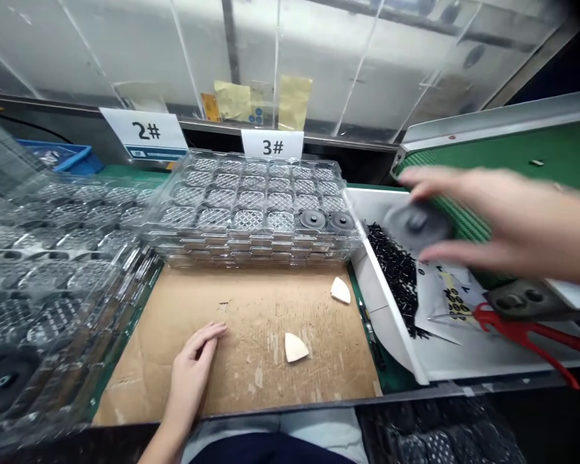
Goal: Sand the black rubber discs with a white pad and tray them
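My right hand (493, 222) is at the right, shut on a dark grey round disc with a raised hub (418, 225), which is blurred and above a white bin. My left hand (193, 354) rests on a worn cardboard sheet (241, 380), its fingers loosely curled and holding nothing. Beyond it stands a stack of clear plastic trays (251, 200) with rows of empty cells. Two similar dark discs (327, 220) sit in the tray's near right corner cells. Two cream wedge-shaped pieces (296, 348) lie on the cardboard, apart from both hands.
The white bin (381, 303) holds a pile of small black parts (396, 270). Red-handled scissors (526, 338) lie at the right. More clear trays (43, 283) are stacked at the left. A green conveyor belt (526, 148) runs behind. Signs marked 2# (145, 132) and 3# (272, 146) stand at the back.
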{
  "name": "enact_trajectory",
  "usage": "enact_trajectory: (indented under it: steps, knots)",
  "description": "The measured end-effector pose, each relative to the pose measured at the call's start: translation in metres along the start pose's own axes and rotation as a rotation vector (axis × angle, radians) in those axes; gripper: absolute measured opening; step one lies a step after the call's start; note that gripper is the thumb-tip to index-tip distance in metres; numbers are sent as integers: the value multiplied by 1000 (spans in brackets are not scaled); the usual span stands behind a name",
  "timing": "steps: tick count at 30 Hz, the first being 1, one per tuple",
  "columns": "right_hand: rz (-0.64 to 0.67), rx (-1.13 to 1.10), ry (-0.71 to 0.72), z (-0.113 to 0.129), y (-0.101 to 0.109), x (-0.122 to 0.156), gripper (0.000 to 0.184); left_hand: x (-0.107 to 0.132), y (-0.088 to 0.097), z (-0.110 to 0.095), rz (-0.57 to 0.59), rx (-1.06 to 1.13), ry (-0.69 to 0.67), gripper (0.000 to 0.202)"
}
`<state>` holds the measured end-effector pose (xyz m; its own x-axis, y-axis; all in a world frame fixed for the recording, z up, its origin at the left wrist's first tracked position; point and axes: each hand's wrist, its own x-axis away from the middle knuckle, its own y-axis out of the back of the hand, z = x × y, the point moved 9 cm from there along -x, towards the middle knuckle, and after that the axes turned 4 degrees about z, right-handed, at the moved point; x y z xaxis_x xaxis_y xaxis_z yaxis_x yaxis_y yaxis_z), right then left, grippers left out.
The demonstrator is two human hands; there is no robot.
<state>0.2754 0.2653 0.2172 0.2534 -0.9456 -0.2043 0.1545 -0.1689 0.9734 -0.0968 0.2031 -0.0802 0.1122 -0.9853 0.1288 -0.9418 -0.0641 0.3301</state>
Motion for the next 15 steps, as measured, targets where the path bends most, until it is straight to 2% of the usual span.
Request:
enact_trajectory:
  steps: [1,2,4,5,7,9,12,15]
  knots:
    - [115,-31,261,48,-30,19,54,5,-3,-6,9,26,29,36]
    - [176,-70,468,88,-54,44,54,11,-10,-13,43,73,61,38]
    - [283,-163,642,138,-96,89,63,28,-33,-30,204,196,117,37]
    - [309,-222,664,152,-113,107,63,41,-53,-38,369,360,183,36]
    - [248,-341,631,167,-136,132,66,72,-88,-56,702,573,289,39]
    - [140,-429,551,171,-154,150,68,100,-107,-65,948,654,359,46]
    - [70,-503,428,179,-182,170,66,130,-115,-55,1169,759,513,55]
    - [58,-603,389,197,-194,178,63,146,-108,-39,1266,928,685,58]
